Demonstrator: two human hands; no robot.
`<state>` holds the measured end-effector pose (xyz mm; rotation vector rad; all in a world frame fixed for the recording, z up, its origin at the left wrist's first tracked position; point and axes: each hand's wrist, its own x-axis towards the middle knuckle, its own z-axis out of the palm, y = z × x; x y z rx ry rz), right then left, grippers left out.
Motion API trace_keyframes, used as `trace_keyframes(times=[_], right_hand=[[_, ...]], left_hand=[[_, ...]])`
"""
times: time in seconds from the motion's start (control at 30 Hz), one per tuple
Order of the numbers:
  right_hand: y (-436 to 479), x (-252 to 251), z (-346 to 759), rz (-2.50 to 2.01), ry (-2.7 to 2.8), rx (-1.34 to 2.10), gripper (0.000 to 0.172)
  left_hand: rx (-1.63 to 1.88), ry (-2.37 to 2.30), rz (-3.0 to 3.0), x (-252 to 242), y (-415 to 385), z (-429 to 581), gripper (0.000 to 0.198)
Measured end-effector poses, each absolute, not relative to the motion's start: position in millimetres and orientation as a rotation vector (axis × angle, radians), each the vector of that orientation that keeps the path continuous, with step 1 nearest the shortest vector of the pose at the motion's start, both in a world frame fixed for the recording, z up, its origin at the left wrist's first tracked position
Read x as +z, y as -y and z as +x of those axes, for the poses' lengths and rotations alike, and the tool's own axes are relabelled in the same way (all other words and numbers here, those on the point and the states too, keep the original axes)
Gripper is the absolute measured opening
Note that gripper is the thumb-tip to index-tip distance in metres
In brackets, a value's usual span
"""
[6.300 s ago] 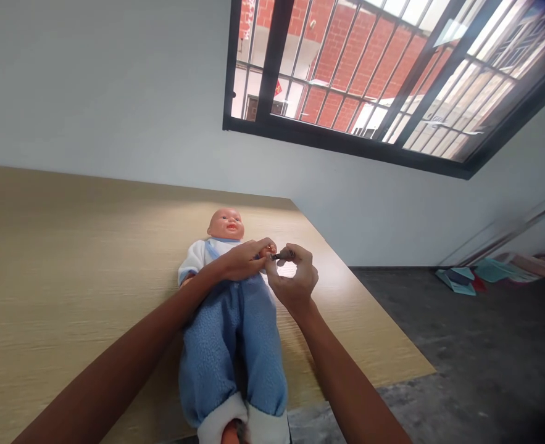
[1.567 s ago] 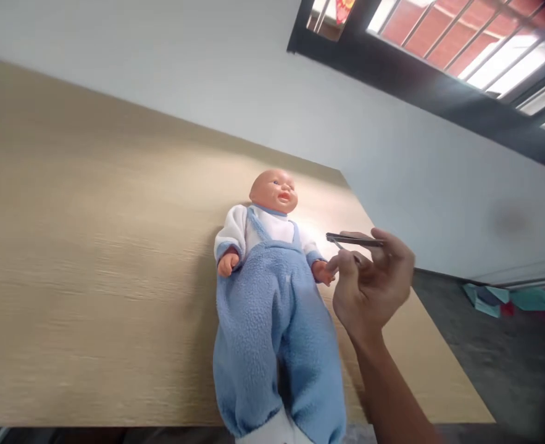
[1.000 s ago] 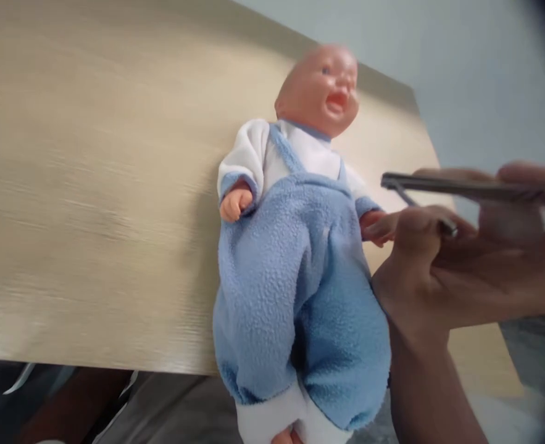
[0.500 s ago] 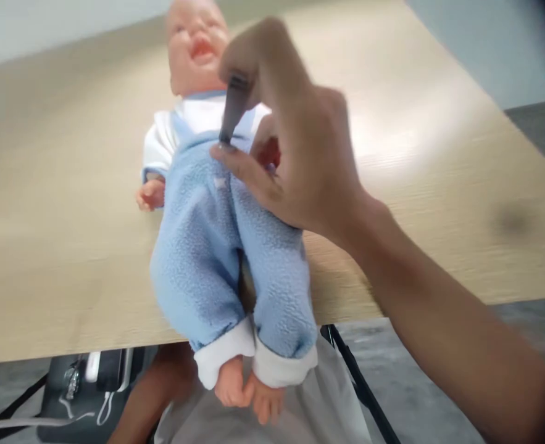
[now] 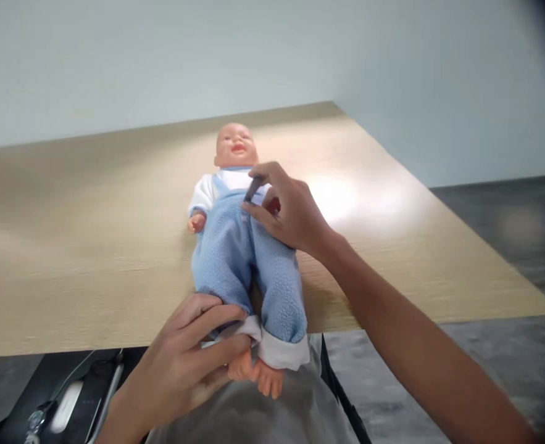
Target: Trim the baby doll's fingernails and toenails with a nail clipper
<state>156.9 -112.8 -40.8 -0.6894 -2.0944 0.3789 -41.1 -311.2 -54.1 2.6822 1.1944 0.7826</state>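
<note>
A baby doll (image 5: pixel 242 246) in a blue fleece romper and white shirt lies face up on the wooden table (image 5: pixel 91 246), with its feet hanging over the near edge. My right hand (image 5: pixel 286 209) hovers over the doll's chest, closed on a small dark metal nail clipper (image 5: pixel 252 188). My left hand (image 5: pixel 189 357) is at the doll's left-side leg, fingers wrapped around the white cuff and foot at the table's edge.
A pale wall stands behind the table. Dark grey floor lies to the right. Below the table's near edge at lower left sit a dark bag and cables (image 5: pixel 68 401). My lap in grey cloth (image 5: pixel 272 419) is under the doll's feet.
The view has pulled back and steadied. My left hand has come up and taken the doll's leg cuff. My right hand stays over the chest with the clipper.
</note>
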Motion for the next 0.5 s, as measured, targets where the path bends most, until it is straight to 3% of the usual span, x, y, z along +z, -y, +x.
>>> trace_keyframes(times=[0.37,0.5], right_hand=[[112,-34,162,-0.709,2.009,0.584,0.030],[114,-34,162,-0.725,2.074,0.539,0.032]], left_hand=[[1.202,-0.560,3.187,-38,252,-47,0.025],[1.446,-0.242,3.215,-42,228,-34,0.046]])
